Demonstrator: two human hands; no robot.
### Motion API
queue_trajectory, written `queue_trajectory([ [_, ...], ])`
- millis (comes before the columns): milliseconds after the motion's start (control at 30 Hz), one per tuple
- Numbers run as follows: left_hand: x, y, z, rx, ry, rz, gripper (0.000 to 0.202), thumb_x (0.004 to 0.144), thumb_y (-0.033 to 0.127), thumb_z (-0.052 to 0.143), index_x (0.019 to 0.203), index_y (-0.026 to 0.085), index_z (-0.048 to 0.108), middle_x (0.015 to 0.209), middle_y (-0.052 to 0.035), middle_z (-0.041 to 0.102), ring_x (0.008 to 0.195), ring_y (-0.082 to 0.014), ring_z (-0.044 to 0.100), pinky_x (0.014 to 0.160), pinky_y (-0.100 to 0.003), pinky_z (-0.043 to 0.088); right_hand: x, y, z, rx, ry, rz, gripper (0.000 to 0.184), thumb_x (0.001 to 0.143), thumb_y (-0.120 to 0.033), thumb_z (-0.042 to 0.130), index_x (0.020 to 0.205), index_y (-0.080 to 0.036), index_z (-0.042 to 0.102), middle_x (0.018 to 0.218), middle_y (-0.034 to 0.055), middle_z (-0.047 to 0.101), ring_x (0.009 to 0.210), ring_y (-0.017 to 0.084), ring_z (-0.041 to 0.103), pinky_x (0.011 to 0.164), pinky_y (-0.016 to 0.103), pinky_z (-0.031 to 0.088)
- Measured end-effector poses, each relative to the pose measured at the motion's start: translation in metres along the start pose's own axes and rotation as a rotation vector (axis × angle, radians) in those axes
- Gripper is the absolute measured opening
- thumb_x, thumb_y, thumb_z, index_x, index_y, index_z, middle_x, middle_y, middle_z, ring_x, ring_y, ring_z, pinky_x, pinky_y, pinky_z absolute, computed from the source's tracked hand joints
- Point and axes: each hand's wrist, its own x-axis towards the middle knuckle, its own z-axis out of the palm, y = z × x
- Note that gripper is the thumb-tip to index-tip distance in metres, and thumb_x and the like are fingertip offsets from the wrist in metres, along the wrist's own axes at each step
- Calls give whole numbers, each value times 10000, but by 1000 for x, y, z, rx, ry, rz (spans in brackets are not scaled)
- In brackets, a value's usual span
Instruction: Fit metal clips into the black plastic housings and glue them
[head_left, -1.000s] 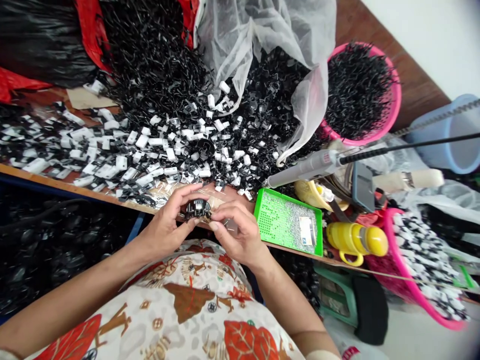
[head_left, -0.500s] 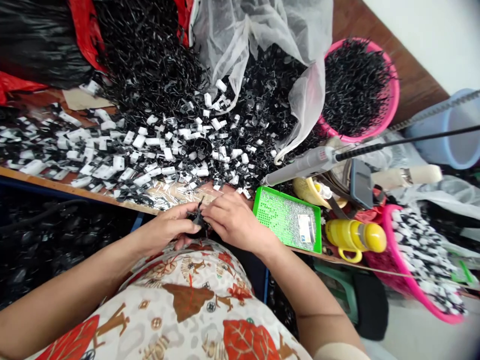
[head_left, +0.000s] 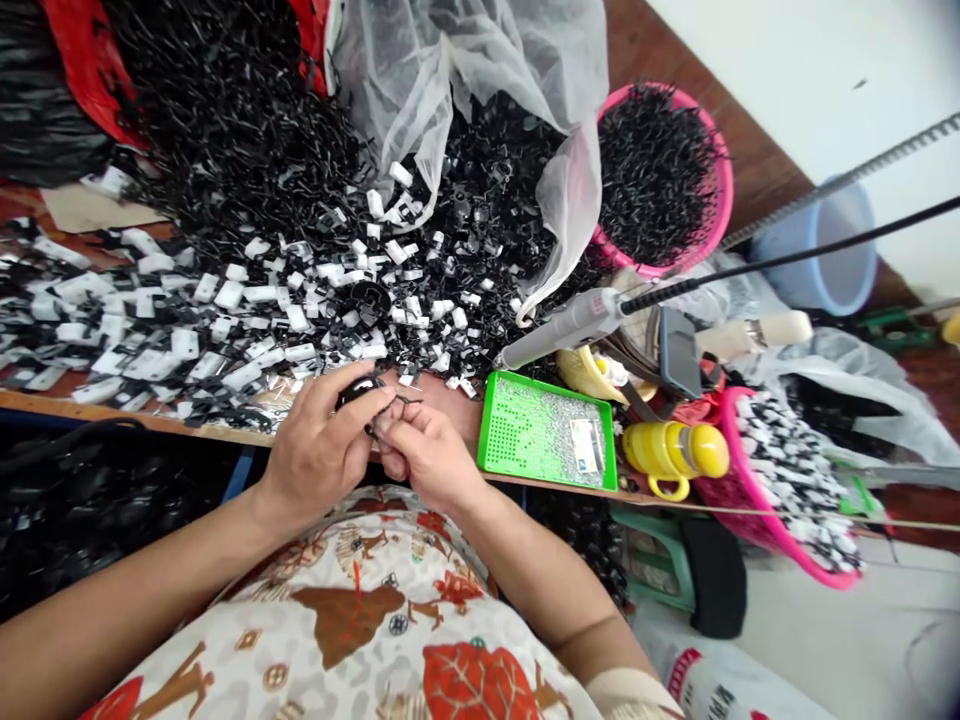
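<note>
My left hand (head_left: pixel 322 440) is closed around a glossy black plastic part (head_left: pixel 358 392), whose rounded top shows between thumb and fingers. My right hand (head_left: pixel 424 450) pinches at the same part from the right; a thin dark prong (head_left: pixel 407 400) sticks out by its fingertips. Both hands meet over the table's front edge, above my lap. Just beyond them lies a heap of white and black plastic pieces (head_left: pixel 225 295). To the right of my right hand is a green tray (head_left: pixel 487 425) with many small silvery bits and a label.
A grey electric screwdriver (head_left: pixel 559 330) hangs on a cord above the tray. A yellow bottle (head_left: pixel 675 450) and a pink basket (head_left: pixel 739 490) of white and black pieces stand at right. Behind are another pink basket (head_left: pixel 724 190) and a clear plastic bag (head_left: pixel 517 60).
My left hand has turned over, its back now facing up around the black part, and both hands sit slightly farther forward. The whole view has shifted, so the table's things appear farther left.
</note>
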Motion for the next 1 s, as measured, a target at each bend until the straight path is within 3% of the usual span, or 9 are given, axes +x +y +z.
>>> queue_trajectory([
  [67,9,-4,-3,-153,-17,-140,380,826,239,695,1202,292,662,1294,-75,651,1203,-299,618,1072,-484,497,-12,-11,-20,-32,27,-37,223,913,-441,644,927,-219,652,629,-57,530,468,87,441,432,221,359],
  [100,12,-6,-5,-256,-22,-255,389,842,284,702,1226,287,638,1225,-68,661,1117,-276,646,982,-450,557,-19,-17,-35,-94,178,-140,201,928,-426,642,968,-232,679,641,-50,543,480,90,454,436,220,369],
  [200,19,-10,-11,-526,-11,-565,476,806,396,763,1232,263,599,1008,-30,642,836,-201,645,682,-325,613,-31,-31,-91,-236,880,-655,148,962,-367,620,1077,-288,668,749,-41,562,553,86,478,517,220,433],
  [267,20,-10,-11,-606,-15,-653,501,744,409,815,1171,238,618,961,-16,630,777,-176,625,628,-296,609,-26,-31,-121,-327,1056,-802,281,942,-387,637,1209,-303,612,923,-5,618,730,113,594,673,265,527],
  [367,17,-7,-3,-664,-45,-691,481,681,398,861,1052,213,618,965,-9,634,770,-169,633,610,-292,617,-2,-23,-140,-481,836,-595,500,845,-438,733,1278,-251,564,1174,86,657,1012,205,661,903,403,563],
  [433,15,-3,2,-698,-78,-719,491,678,399,866,1034,214,583,926,3,643,721,-164,650,584,-290,611,13,-21,-135,-495,709,-486,465,829,-457,739,1196,-218,582,1162,117,681,1032,239,669,961,464,551],
  [500,13,0,6,-727,-106,-763,511,695,409,854,1062,221,552,853,22,649,632,-153,659,546,-281,593,21,-22,-122,-485,716,-492,420,833,-464,733,1138,-218,583,1093,110,698,1005,242,671,977,478,546],
  [767,11,2,5,-813,-102,-860,451,714,411,834,1004,207,554,804,32,651,567,-137,658,471,-233,519,29,-6,-54,-203,630,-505,594,896,-436,629,1422,-277,403,762,-38,602,653,151,642,703,333,570],
  [1000,14,3,9,-821,-115,-876,496,680,402,852,1006,209,532,814,25,664,552,-132,654,445,-220,509,44,9,-35,-160,676,-396,577,875,-398,645,1393,-257,434,655,-73,563,532,127,582,614,306,530],
])
